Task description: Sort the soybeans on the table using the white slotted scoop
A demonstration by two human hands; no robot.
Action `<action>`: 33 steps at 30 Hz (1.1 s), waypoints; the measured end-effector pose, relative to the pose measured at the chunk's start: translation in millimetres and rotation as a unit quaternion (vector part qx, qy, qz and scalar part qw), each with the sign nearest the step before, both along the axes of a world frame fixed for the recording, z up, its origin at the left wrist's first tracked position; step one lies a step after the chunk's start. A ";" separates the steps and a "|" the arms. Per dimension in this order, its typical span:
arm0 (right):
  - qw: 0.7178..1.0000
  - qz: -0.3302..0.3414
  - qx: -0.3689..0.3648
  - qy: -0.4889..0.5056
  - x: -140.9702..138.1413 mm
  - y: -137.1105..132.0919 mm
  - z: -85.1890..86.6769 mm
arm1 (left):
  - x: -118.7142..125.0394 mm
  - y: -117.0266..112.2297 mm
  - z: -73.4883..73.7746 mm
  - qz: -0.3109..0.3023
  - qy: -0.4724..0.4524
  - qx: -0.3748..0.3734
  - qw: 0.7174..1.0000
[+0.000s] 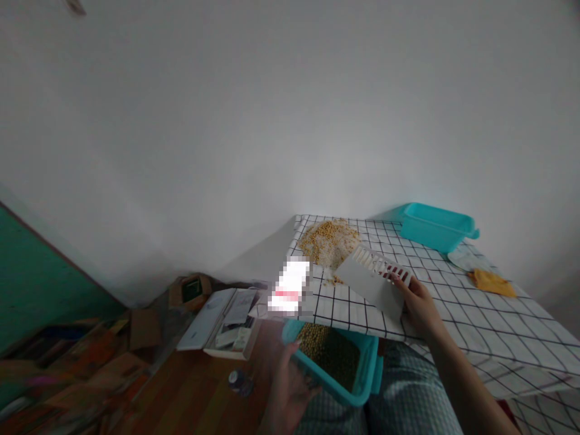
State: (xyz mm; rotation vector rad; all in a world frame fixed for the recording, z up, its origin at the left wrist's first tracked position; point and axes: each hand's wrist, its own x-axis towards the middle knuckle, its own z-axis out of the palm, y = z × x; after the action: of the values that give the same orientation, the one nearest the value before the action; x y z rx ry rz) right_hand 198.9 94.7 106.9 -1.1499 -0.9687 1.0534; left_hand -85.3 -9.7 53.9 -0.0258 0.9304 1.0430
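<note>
The left hand point(290, 386) grips the teal bin point(368, 374), thumb at its rim, below the near edge of the table point(453, 308); the right hand point(414, 302) pinches the slotted white plate point(369, 284) by the far-left bean pile point(328, 237). A level bin and low strokes should limit spills.

There is room between the slotted panel point(374, 290) and the turquoise tub point(437, 226) at the table's point(457, 308) back edge; yellow grains point(328, 237) crowd the back-left corner.

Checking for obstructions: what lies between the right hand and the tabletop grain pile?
The white slotted plate, held by the right hand, lies between it and the grain pile, in the head view.
</note>
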 end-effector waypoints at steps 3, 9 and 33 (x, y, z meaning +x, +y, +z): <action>1.000 0.024 0.007 0.012 -3.9 -0.3 -1.6 | -0.7 0.2 -2.5 0.001 -0.003 0.000 1.000; 0.999 0.046 0.009 0.015 -8.6 -2.5 -0.4 | -0.1 -0.7 -0.6 -0.002 0.012 -0.004 1.000; 0.998 0.065 -0.005 0.000 -8.4 -3.3 -3.0 | 3.5 -1.7 7.5 0.000 0.025 -0.016 1.000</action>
State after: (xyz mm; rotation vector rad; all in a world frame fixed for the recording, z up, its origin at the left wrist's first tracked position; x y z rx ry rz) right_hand 190.6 91.4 104.0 -1.1061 -1.0509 1.1640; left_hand -81.8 -11.4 61.4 -0.0259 0.9917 1.0332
